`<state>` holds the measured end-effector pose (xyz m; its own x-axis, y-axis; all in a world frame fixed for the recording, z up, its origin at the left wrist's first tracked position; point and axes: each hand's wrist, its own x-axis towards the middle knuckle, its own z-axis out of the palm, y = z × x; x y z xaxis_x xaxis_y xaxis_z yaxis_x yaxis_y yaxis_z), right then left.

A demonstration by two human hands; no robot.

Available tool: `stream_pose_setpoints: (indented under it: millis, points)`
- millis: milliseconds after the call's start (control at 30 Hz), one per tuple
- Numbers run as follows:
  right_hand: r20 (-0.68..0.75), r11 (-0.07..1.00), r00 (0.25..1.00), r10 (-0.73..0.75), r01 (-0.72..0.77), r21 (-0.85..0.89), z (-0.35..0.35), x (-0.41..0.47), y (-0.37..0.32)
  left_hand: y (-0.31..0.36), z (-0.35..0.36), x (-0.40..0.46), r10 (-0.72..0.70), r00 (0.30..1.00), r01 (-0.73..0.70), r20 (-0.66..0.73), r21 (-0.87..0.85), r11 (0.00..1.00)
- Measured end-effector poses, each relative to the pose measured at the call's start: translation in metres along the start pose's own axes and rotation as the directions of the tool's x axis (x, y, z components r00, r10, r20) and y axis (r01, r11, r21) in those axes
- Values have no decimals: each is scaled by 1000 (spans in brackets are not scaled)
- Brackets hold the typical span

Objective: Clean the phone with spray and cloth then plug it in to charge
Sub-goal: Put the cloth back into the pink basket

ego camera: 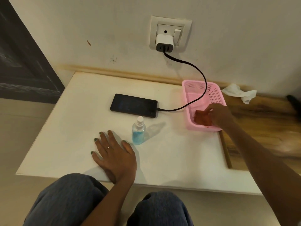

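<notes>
A black phone lies flat on the white board, screen up. A black cable runs from its right end over the pink basket up to the white charger in the wall socket. A small spray bottle with blue liquid stands in front of the phone. My left hand rests flat on the board, just left of the bottle. My right hand reaches into the basket and its fingers are on a red cloth at the basket's near end.
A crumpled white tissue lies on the wooden floor by the wall, right of the basket. A dark object shows at the far right edge. My knees in blue trousers are at the bottom of the view.
</notes>
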<state>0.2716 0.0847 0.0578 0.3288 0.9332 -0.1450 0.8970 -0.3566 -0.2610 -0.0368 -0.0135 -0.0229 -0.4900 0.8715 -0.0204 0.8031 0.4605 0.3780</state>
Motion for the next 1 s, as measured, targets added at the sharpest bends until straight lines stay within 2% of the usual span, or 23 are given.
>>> stream_pose_setpoints:
  millis: [67,200,333,467,600,667,767,867,933,1000]
  points:
    - [-52,999,998,-36,37,15,2,-3,-3,0,1,0,2,1000,-2,1,7,1000]
    - [-147,998,987,58,-58,8,5,-2,-2,1,2,0,4,1000,-4,-15,-5,1000]
    - [-57,1000,998,20,-21,-10,8,1,-4,0,2,0,7,1000,-7,-20,0,1000]
    - [-24,998,1000,-5,7,68,5,-1,-8,-1,3,1,3,1000,-2,-14,15,1000]
    - [-199,997,977,-82,83,-4,3,-4,-15,-1,4,1,-7,1000,7,-5,10,1000]
    - [-125,990,984,-126,133,50,2,-6,-21,0,4,2,-8,1000,8,0,14,1000]
    - [124,967,960,-251,255,-20,5,-13,-26,0,4,1,-13,1000,13,0,14,1000]
    - [196,966,948,-249,258,-22,1,-18,-26,0,3,2,-16,1000,15,13,25,1000]
    - [107,981,975,-194,196,-11,-2,-22,-27,0,2,2,-23,1000,22,21,36,999]
    - [-148,987,985,-93,111,117,-2,-38,-34,0,1,1,-21,1000,20,13,24,1000]
